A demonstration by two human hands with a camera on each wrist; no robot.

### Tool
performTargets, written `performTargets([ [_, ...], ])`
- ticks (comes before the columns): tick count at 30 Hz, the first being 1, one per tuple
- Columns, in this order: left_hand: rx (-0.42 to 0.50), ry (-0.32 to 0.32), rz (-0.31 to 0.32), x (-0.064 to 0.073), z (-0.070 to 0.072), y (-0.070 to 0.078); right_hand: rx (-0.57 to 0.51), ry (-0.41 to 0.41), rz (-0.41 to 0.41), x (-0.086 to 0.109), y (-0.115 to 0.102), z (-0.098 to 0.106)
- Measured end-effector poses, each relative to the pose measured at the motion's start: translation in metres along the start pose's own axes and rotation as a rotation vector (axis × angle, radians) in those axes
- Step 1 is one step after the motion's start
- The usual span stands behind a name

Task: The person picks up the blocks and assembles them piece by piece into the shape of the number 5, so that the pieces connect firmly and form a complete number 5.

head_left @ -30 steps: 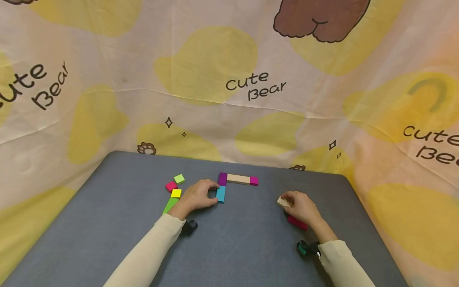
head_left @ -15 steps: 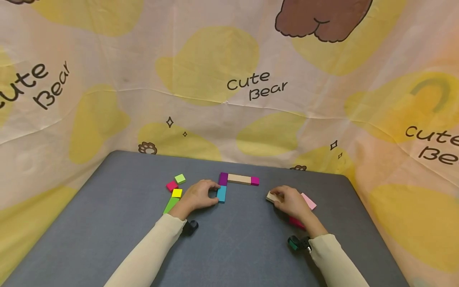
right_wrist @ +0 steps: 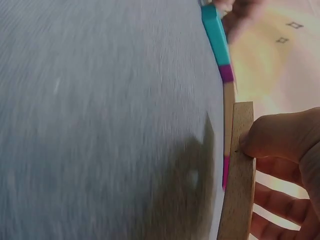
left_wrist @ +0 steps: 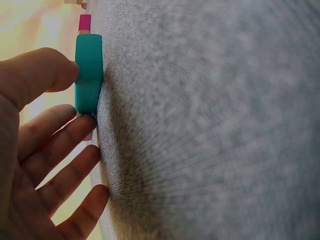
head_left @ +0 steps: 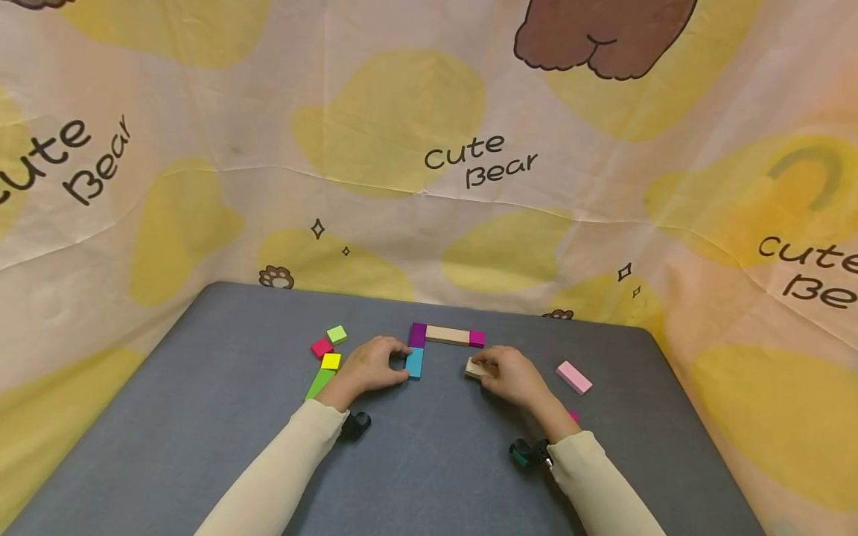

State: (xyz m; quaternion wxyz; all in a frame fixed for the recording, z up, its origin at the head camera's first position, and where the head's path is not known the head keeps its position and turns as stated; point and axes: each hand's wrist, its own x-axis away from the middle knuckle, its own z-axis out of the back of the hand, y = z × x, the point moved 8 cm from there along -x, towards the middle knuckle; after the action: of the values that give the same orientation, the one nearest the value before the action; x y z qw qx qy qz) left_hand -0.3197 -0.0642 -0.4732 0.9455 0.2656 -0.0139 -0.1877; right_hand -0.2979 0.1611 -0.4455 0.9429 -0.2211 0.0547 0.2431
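My left hand (head_left: 371, 365) pinches a blue block (head_left: 415, 363) between thumb and fingertips; in the left wrist view the block (left_wrist: 89, 75) looks teal and lies on the table. Its far end meets a purple block (head_left: 418, 334). From there a plain wooden block (head_left: 447, 336) runs right to a magenta block (head_left: 477, 339). My right hand (head_left: 512, 374) grips a second plain wooden block (head_left: 474, 369), just in front of that row. In the right wrist view the thumb presses on the wooden block's (right_wrist: 237, 185) face, with a shadow on the table beside it.
Left of my left hand lie a lime block (head_left: 337, 334), a red block (head_left: 322, 348), a yellow block (head_left: 331, 362) and a green block (head_left: 320, 383). A pink block (head_left: 573, 377) lies at the right; a magenta-red one (head_left: 573, 417) is mostly behind my right forearm. Patterned cloth (head_left: 375, 134) surrounds the grey table (head_left: 415, 476).
My right hand has carried the wooden block leftward, from beside the red block to near the row, uncovering the pink block. The left hand has stayed at the blue block.
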Motion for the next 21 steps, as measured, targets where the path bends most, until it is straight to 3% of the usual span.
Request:
performTargets([
  [21,0.006,-0.001,0.041,-0.001,-0.002,-0.003,0.037,-0.060,0.021,-0.015,-0.047,-0.030],
])
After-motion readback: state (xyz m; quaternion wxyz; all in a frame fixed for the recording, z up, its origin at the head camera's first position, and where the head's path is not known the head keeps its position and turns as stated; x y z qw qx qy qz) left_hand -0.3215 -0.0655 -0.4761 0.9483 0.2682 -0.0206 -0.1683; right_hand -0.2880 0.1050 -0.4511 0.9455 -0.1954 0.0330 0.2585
